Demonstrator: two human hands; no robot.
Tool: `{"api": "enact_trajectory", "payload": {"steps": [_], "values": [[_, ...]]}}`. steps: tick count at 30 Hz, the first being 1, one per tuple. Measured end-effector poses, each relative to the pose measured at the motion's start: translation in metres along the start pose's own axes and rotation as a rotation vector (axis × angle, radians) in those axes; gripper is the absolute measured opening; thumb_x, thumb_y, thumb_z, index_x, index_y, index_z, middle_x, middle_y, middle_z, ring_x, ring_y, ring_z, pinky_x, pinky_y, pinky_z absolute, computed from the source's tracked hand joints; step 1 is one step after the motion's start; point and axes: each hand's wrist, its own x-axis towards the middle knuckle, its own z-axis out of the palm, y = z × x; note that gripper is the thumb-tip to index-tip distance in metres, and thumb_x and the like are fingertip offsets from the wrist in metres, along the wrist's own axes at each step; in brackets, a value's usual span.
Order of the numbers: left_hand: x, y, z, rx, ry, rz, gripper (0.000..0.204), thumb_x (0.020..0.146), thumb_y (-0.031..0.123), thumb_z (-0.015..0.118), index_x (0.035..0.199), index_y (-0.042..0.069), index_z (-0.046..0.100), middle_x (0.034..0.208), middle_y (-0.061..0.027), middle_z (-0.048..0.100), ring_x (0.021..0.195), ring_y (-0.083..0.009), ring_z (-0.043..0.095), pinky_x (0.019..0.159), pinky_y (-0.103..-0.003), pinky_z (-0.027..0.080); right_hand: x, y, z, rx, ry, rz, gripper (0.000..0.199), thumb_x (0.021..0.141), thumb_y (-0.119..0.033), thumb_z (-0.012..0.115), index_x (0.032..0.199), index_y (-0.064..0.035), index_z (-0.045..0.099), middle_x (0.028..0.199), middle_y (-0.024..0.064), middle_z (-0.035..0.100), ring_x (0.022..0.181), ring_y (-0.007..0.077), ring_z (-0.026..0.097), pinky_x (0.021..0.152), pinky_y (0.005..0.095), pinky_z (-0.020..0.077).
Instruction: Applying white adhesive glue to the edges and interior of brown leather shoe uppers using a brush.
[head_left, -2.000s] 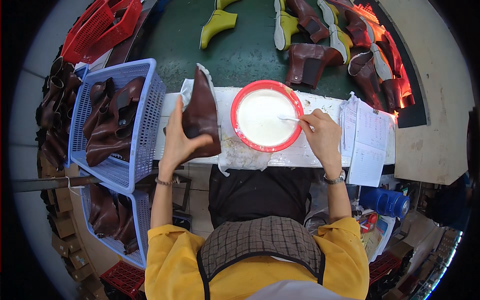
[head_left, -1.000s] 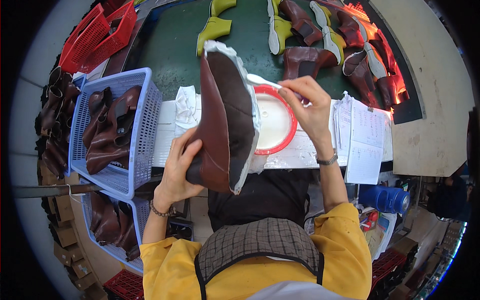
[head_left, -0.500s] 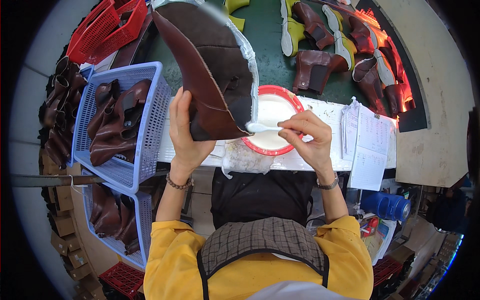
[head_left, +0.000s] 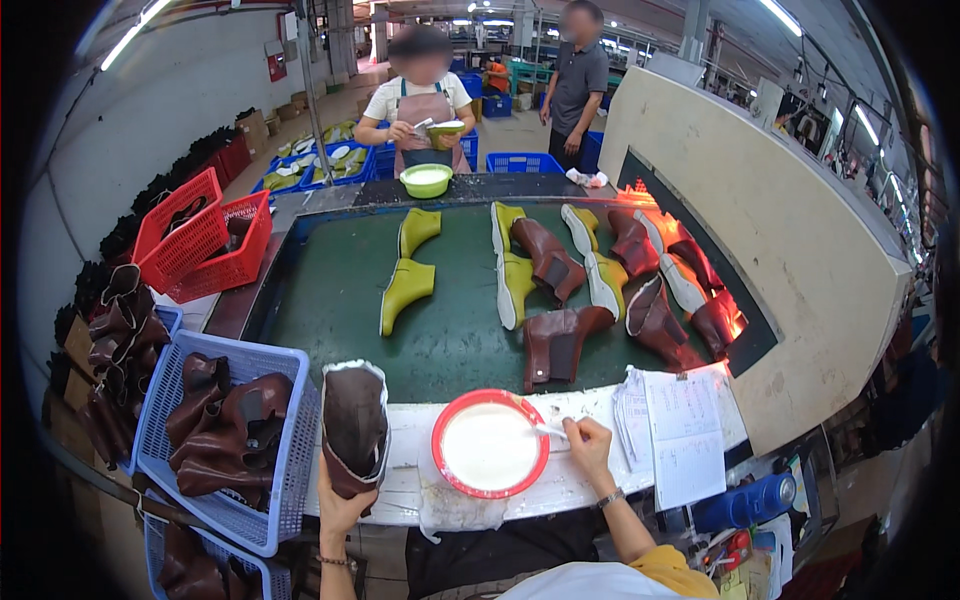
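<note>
My left hand (head_left: 343, 502) grips a brown leather boot upper (head_left: 355, 425) by its lower part, left of the bowl. The upper's open underside faces me, with a white coated edge around its dark lining. In my right hand (head_left: 588, 448), a small white brush (head_left: 549, 430) is pinched between thumb and fingers. Its head reaches over the right rim of a red bowl (head_left: 440, 452) filled with white liquid (head_left: 488, 447); whether it touches the liquid I cannot tell.
Blue baskets (head_left: 292, 450) of boot uppers stand at left, near red baskets (head_left: 245, 250). The green belt (head_left: 330, 290) carries lime-green wedge soles (head_left: 408, 290) and brown uppers (head_left: 568, 345). Papers (head_left: 685, 430) lie right. Across the belt, a person (head_left: 425, 105) works beside a green bowl (head_left: 426, 182).
The view has tilted up, showing the far side. The boot upper and the brush have come apart: the brush has moved from the upper's edge to the bowl, still in my right hand.
</note>
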Motion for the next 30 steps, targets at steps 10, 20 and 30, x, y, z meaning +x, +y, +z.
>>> {"api": "enact_trajectory", "payload": {"steps": [10,20,30], "values": [[0.015,-0.032,-0.007,-0.041,-0.048,-0.048,0.099,0.061,-0.009,0.080,0.149,0.006,0.038,0.132,-0.0111,0.060,0.119,-0.0232,0.061,0.100,-0.036,0.051,-0.005,0.006,0.007,-0.122,0.019,-0.029,0.037,0.091,-0.018,0.073,0.062,0.0011,0.059,0.056,0.0097,0.049,0.047,0.0197,0.046,0.048,0.0352,0.0328],[0.013,-0.011,-0.024,-0.106,-0.118,-0.054,0.100,0.060,-0.004,0.084,0.150,0.001,0.040,0.138,-0.0114,0.057,0.128,-0.0248,0.055,0.109,-0.037,0.044,0.003,-0.007,-0.014,-0.086,-0.132,-0.128,0.013,0.092,-0.018,0.072,0.093,-0.0076,0.080,0.067,0.0087,0.058,0.062,0.0205,0.055,0.059,0.0318,0.0457],[-0.024,-0.026,-0.069,-0.445,-0.149,-0.165,0.094,0.056,0.012,0.085,0.141,-0.004,0.048,0.133,-0.0172,0.061,0.115,-0.0324,0.061,0.094,-0.044,0.055,0.042,-0.088,-0.021,-0.532,-0.411,-0.415,0.013,0.086,-0.020,0.077,0.098,-0.0160,0.080,0.082,0.0006,0.065,0.072,0.0213,0.064,0.060,0.0347,0.0497]]}}
